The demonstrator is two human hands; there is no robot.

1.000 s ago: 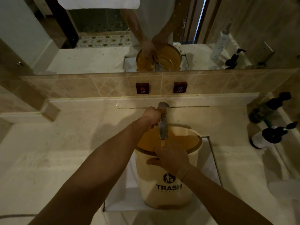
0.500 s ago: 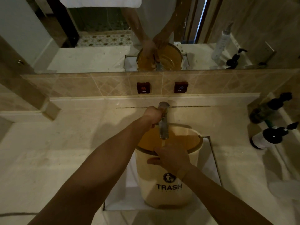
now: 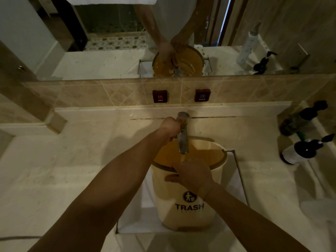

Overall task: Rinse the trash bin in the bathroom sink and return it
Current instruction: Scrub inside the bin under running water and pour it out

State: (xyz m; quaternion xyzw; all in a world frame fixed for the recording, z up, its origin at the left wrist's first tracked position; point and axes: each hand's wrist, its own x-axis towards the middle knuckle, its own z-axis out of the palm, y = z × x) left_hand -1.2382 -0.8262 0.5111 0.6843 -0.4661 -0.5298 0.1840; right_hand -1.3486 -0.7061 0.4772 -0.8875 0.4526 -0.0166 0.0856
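Note:
A cream trash bin [image 3: 183,213] marked TRASH stands upright in the square white sink [image 3: 132,220], under the metal faucet [image 3: 182,140]. A thin stream of water runs from the spout into the bin, whose inside looks orange. My left hand [image 3: 171,127] is closed around the faucet's top. My right hand [image 3: 190,174] grips the bin's near rim, fingers over the edge.
Two dark pump bottles [image 3: 305,150] lie at the right of the pale stone counter [image 3: 72,170]. HOT [image 3: 160,96] and COLD [image 3: 202,95] tags sit on the tiled backsplash below the mirror [image 3: 109,42]. A dark cord crosses the counter's front left.

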